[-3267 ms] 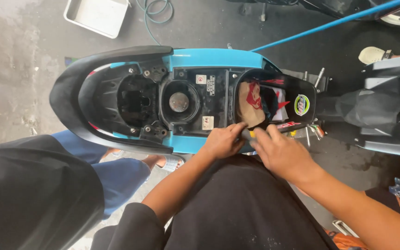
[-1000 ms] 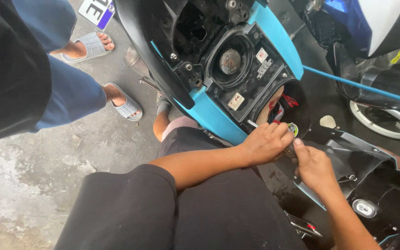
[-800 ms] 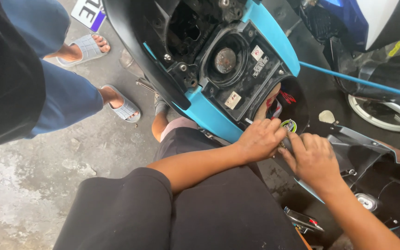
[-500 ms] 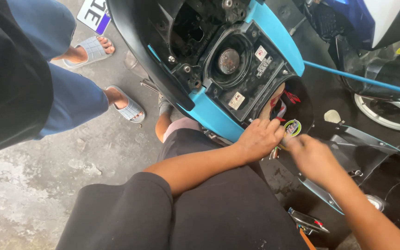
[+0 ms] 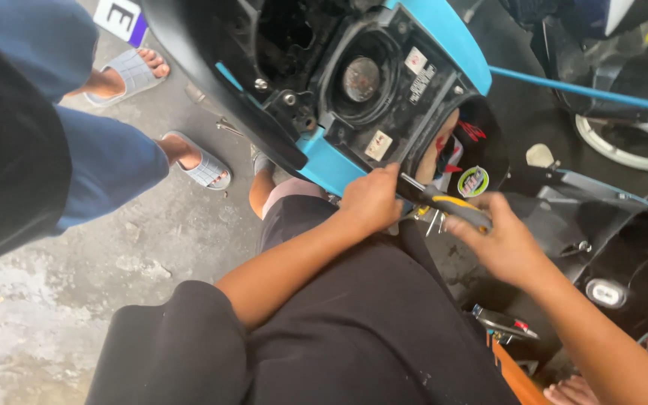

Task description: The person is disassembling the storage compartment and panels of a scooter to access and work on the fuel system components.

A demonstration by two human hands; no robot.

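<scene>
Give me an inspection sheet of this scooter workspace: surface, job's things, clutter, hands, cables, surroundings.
Surface: rough grey concrete floor, stained and patchy.
Job's things: scooter body, black and blue, seat off, round fuel cap showing; a screwdriver with a yellow and black handle at its edge.
Clutter: loose black panel to the right; a small tool on the floor below it.
Hands: left hand rests on the scooter's blue edge; right hand grips the screwdriver.
Cables: a blue hose runs across the upper right; red wiring sits in the open bay.
Surroundings: another person in blue trousers and grey sandals stands at left; a wheel lies upper right.
</scene>
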